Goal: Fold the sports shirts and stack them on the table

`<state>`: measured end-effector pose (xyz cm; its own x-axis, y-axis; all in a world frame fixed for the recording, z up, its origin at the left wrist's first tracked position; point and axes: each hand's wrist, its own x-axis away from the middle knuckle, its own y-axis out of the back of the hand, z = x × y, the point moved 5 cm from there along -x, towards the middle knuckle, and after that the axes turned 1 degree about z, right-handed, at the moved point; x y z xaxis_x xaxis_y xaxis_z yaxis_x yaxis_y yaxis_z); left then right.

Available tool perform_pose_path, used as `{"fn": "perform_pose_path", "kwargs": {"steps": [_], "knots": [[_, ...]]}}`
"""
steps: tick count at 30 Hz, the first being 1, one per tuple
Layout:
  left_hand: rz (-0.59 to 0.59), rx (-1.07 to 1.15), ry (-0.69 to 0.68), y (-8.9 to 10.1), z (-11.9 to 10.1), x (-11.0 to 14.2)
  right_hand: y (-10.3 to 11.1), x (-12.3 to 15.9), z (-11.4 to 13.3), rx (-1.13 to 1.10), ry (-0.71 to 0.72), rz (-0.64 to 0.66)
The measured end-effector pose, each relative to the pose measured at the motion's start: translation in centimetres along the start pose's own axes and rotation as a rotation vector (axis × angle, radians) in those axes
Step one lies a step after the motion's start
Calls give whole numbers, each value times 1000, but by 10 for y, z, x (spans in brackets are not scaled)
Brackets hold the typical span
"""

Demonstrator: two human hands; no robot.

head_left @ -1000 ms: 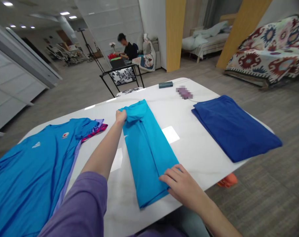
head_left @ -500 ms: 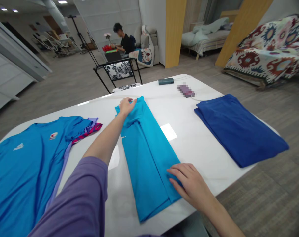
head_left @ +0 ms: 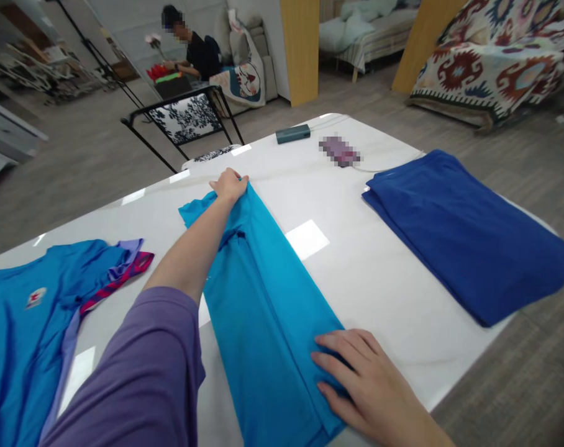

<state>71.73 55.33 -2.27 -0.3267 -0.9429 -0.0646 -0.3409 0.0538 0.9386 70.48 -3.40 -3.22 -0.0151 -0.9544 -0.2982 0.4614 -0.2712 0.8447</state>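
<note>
A turquoise shirt [head_left: 263, 298], folded into a long strip, lies along the middle of the white table [head_left: 366, 273]. My left hand [head_left: 229, 184] reaches to its far end and pinches the top edge of the cloth. My right hand [head_left: 361, 379] lies flat on the near right corner of the strip, fingers spread, pressing it down.
A folded dark blue garment [head_left: 468, 230] lies at the right. A blue jersey [head_left: 25, 335] over a purple one lies at the left. A power bank [head_left: 292, 133] and a phone [head_left: 338, 151] sit at the far edge. Beyond stand a black chair [head_left: 184, 121] and a seated person [head_left: 193, 49].
My left hand opened flat on the collar end, then closed on the far edge again. My right hand slid further onto the near corner. The view tilted down and closer.
</note>
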Motion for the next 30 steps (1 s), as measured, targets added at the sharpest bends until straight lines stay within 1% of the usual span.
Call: {"fn": "perform_pose_path", "kwargs": {"steps": [1, 3, 4, 5, 6, 9, 10, 11, 13, 14, 15, 17, 19, 21, 22, 24, 26, 28, 30], "knots": [[-59, 6, -41, 4, 0, 9, 0, 1, -1, 23, 12, 3], [-172, 19, -162, 14, 3, 37, 0, 2, -1, 52, 33, 31], [-199, 17, -227, 19, 6, 54, 0, 2, -1, 57, 39, 45], [-192, 4, -280, 23, 12, 73, 1, 2, 0, 56, 42, 59], [-155, -18, -320, 25, 19, 93, 2, 2, 0, 50, 42, 69], [77, -88, -361, 27, 44, 161, 5, 2, 6, 12, 32, 106], [119, -94, -351, 31, 52, 187, 5, 3, 9, 1, 29, 120], [117, -85, -341, 39, 59, 216, 6, 5, 12, -4, 30, 129], [24, -26, -355, 63, 64, 285, 8, 9, 21, 3, 40, 125], [-18, 19, -393, 76, 64, 325, 11, 12, 25, 13, 41, 106], [-25, 65, -448, 88, 62, 369, 14, 15, 29, 24, 34, 80], [57, 136, -568, 105, 59, 460, 19, 22, 34, 50, 15, 46], [172, 155, -628, 112, 63, 546, 22, 31, 38, 88, 13, 60], [249, 127, -640, 109, 74, 614, 22, 42, 43, 135, 44, 117], [267, 105, -643, 106, 80, 641, 22, 49, 46, 158, 66, 147], [262, 58, -654, 100, 92, 682, 21, 66, 52, 191, 113, 194], [228, 20, -671, 96, 101, 709, 21, 87, 59, 215, 168, 238], [188, -7, -670, 95, 107, 728, 20, 109, 67, 238, 221, 278], [148, -11, -655, 97, 112, 741, 20, 128, 73, 257, 264, 299]]}}
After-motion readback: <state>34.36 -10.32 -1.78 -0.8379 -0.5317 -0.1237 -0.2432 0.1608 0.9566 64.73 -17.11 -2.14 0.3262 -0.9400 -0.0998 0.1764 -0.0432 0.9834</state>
